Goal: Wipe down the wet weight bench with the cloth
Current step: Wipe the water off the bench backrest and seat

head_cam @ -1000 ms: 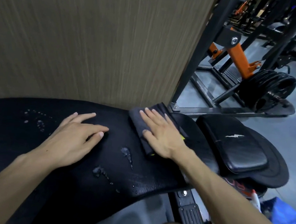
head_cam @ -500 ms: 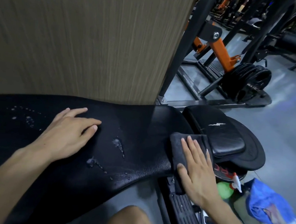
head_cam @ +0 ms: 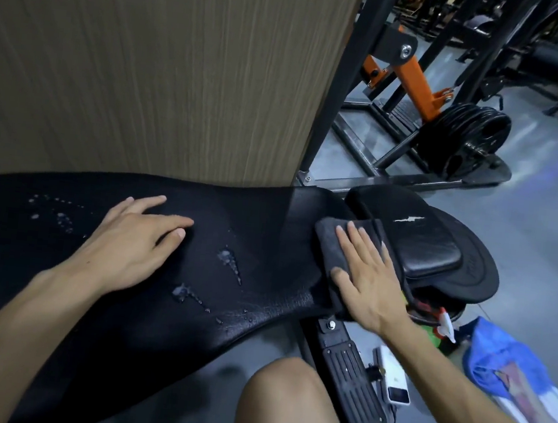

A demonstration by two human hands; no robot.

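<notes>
The black padded weight bench (head_cam: 268, 231) runs from the left edge to the centre right. Water drops lie on it at the left (head_cam: 53, 215) and in streaks near the middle (head_cam: 230, 265). My left hand (head_cam: 133, 244) rests flat on the pad with fingers straight, left of the streaks. My right hand (head_cam: 366, 282) presses flat on a folded dark grey cloth (head_cam: 328, 237) at the bench's right end, beside the seat pad (head_cam: 419, 240). Part of the cloth is hidden under my palm.
A wood-grain wall (head_cam: 149, 60) stands right behind the bench. A black and orange machine (head_cam: 415, 81) with weight plates (head_cam: 464, 137) is at the back right. On the floor at right lie a spray bottle (head_cam: 444, 327), a blue bag (head_cam: 502, 365) and a white device (head_cam: 394, 378). My knee (head_cam: 288, 402) is below.
My right hand slid the cloth from the far side of the bench toward me and to its right end, then slightly back up. My left hand has stayed flat in place.
</notes>
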